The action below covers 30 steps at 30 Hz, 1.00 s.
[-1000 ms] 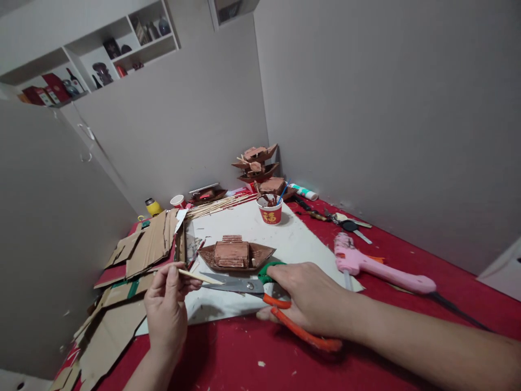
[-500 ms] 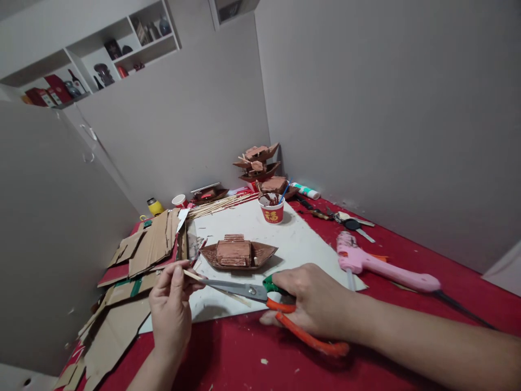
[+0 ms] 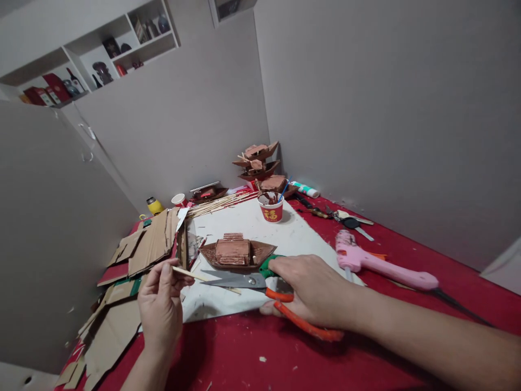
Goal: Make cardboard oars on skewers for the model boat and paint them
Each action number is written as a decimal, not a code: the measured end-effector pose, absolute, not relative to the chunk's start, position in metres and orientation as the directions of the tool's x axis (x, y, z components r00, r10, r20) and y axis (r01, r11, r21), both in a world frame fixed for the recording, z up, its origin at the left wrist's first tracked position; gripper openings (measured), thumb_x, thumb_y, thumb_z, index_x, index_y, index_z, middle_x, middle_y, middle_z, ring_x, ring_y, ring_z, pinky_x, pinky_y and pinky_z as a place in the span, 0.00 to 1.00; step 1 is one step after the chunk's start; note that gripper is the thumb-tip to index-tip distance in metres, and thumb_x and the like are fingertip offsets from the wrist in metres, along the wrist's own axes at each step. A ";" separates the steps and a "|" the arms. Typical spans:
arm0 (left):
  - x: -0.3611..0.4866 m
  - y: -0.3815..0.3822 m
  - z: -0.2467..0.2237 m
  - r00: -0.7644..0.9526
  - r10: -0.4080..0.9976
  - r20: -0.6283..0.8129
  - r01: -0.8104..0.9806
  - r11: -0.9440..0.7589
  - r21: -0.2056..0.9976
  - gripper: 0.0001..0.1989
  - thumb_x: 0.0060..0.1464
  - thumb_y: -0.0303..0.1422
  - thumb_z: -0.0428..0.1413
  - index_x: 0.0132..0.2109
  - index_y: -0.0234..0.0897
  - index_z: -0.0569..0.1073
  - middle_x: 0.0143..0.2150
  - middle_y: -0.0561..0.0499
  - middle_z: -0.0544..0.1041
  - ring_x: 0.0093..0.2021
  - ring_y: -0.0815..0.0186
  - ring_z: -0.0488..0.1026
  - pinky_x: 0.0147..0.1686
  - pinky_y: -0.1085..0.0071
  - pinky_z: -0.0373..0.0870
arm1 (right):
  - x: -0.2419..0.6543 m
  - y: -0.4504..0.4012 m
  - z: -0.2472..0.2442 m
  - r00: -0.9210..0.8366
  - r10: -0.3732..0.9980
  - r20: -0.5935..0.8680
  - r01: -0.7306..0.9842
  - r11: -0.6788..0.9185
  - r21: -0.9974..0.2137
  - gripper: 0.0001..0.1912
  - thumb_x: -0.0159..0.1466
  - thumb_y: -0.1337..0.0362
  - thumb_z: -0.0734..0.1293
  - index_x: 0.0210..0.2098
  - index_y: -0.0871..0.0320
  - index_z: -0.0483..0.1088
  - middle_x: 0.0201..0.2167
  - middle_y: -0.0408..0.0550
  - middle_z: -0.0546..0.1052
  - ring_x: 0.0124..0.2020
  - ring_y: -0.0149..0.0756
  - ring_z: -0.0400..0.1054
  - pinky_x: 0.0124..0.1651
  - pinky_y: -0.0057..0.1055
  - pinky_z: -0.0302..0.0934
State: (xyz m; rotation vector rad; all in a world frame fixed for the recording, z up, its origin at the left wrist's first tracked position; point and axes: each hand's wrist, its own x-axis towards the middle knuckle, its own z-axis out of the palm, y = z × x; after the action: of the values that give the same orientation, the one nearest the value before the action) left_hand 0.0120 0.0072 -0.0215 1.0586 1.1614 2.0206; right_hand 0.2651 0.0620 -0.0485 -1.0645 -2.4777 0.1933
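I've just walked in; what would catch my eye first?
Probably the orange-and-green-handled scissors in the right hand, pointing toward a thin stick in the left hand. Just beyond them, a brown model boat sits on the white sheet. A pink glue gun lies to the right.

A red table (image 3: 236, 353) bears a white sheet (image 3: 228, 221), cardboard (image 3: 114, 336), a glue gun (image 3: 391, 273) and a bottle (image 3: 153, 207).
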 end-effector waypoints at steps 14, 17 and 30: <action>0.016 0.003 -0.024 -0.510 0.785 0.351 -0.009 -0.413 0.911 0.10 0.50 0.38 0.62 0.35 0.36 0.77 0.26 0.54 0.77 0.23 0.70 0.75 0.27 0.76 0.73 | 0.263 0.061 -0.057 -0.637 0.665 0.390 0.619 0.742 -0.256 0.25 0.56 0.40 0.65 0.26 0.57 0.66 0.23 0.47 0.75 0.23 0.39 0.68 0.26 0.31 0.49; 0.018 0.002 -0.025 -0.514 0.784 0.349 0.002 -0.405 0.914 0.10 0.51 0.38 0.62 0.35 0.35 0.77 0.26 0.53 0.77 0.23 0.70 0.75 0.27 0.76 0.73 | 0.263 0.060 -0.057 -0.634 0.664 0.396 0.626 0.742 -0.241 0.24 0.56 0.40 0.65 0.25 0.57 0.66 0.22 0.47 0.75 0.23 0.39 0.68 0.26 0.31 0.49; 0.020 0.005 -0.024 -0.498 0.805 0.322 -0.110 -0.427 0.897 0.10 0.48 0.38 0.64 0.33 0.35 0.77 0.24 0.55 0.76 0.22 0.73 0.73 0.26 0.79 0.72 | 0.262 0.059 -0.061 -0.623 0.645 0.442 0.594 0.758 -0.268 0.24 0.58 0.42 0.63 0.23 0.56 0.65 0.20 0.46 0.74 0.21 0.36 0.66 0.25 0.30 0.48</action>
State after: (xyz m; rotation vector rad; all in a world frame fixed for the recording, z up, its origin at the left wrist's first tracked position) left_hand 0.0197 0.0047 -0.0244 1.0481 1.1602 1.9743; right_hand 0.2622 0.0591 -0.0613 -0.9307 -2.4319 0.1299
